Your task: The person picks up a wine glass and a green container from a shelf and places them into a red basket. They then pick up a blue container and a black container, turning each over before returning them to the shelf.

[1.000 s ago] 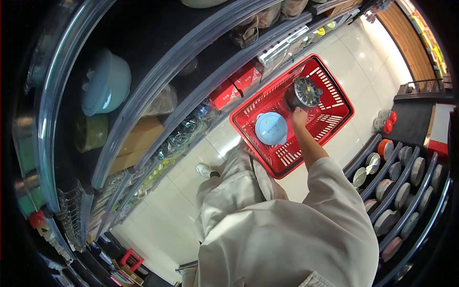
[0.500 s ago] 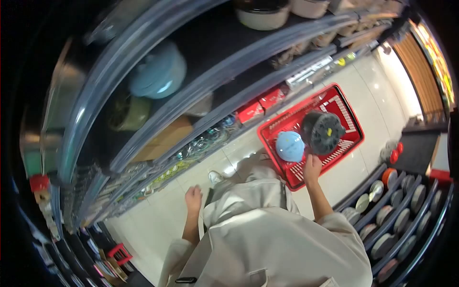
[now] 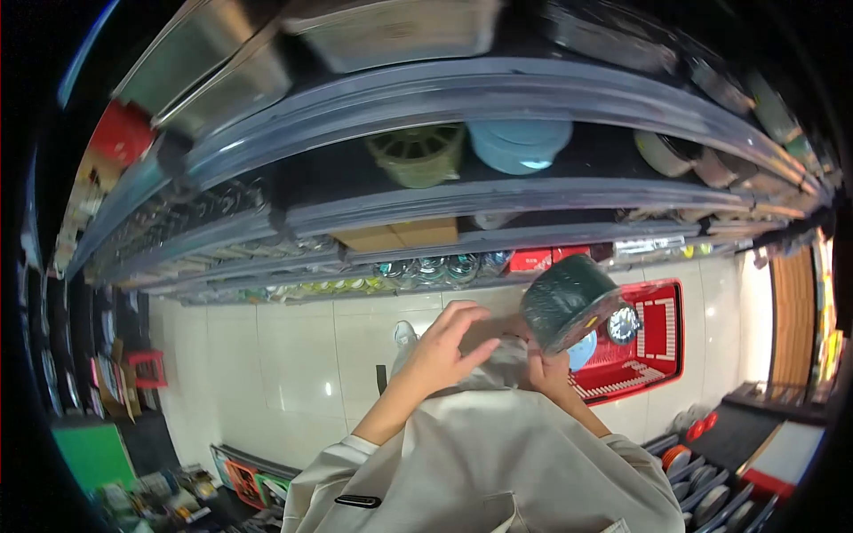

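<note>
My right hand [image 3: 548,369] grips a dark green round tub [image 3: 569,302] from below, with fingers at its lower edge. Shiny, wrinkled clear wrap seems to cover the tub, which is tilted and has a small yellow mark on its underside. To its left my left hand [image 3: 447,345] is raised in front of my body, fingers spread and holding nothing. Partly behind the tub is a red shopping basket [image 3: 679,329]. Inside that basket are a light blue round item [image 3: 583,352], partly hidden by the tub, and a dark round item with a shiny face [image 3: 623,323].
Shelves run across in front of me, holding an olive slotted tub [image 3: 418,153], a light blue tub [image 3: 521,142] and cardboard boxes [image 3: 395,234]. White floor tiles [image 3: 289,355] lie below. A red stool [image 3: 147,368] stands at left; dish racks [image 3: 711,497] are at lower right.
The dark green tub has come up out of the basket toward my body in my right hand. My left hand has risen toward it and spread its fingers. The view has turned.
</note>
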The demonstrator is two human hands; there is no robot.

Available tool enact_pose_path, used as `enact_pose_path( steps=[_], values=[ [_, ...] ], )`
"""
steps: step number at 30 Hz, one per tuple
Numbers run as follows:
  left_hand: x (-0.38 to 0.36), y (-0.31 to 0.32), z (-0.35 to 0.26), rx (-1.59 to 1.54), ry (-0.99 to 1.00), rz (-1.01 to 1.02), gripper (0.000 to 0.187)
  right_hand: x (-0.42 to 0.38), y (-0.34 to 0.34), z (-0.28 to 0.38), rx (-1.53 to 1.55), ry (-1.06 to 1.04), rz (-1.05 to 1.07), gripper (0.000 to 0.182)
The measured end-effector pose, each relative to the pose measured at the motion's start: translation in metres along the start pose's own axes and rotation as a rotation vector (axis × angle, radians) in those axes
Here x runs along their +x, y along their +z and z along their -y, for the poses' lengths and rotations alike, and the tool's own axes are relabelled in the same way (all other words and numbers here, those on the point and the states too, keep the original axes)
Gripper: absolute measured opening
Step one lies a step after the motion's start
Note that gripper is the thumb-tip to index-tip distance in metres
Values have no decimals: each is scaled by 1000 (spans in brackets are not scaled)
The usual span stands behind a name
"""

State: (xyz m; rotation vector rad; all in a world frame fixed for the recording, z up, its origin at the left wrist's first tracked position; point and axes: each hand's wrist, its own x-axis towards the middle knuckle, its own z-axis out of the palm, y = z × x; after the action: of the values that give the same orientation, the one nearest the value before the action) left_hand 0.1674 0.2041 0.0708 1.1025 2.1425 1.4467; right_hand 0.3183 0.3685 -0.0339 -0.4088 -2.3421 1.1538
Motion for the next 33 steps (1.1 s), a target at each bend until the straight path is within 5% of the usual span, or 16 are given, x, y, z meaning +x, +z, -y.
enact_pose_path(
  steps=[1,4,7,10,18,21,23,24,26,33],
  values=[
    [-6,-9,4,18,-10,17,57,7,6,3,-15,-112,67,22],
    [-17,-33,1,-13,25,-169,80,34,22,34,49,-201,271,23],
    [-31,-54,12,-75,8,-331,97,57,38,70,-91,-327,509,28],
    [-48,-73,22,-130,-22,-485,99,72,61,81,-115,-529,530,30],
    [-71,-108,34,-497,-164,-796,76,98,101,128,9,-580,500,24],
    [-72,-121,40,-518,-176,-842,68,96,110,138,-24,-398,622,36],
    [-70,-129,46,-558,-198,-866,66,101,108,167,-64,78,674,63],
    [-69,-133,52,-549,-199,-869,64,102,114,167,-66,80,670,63],
    [-66,-143,55,-542,-202,-861,61,102,125,163,100,-157,444,95],
    [-45,-189,63,-616,-216,-700,55,119,155,179,59,-281,310,115]
  ],
)
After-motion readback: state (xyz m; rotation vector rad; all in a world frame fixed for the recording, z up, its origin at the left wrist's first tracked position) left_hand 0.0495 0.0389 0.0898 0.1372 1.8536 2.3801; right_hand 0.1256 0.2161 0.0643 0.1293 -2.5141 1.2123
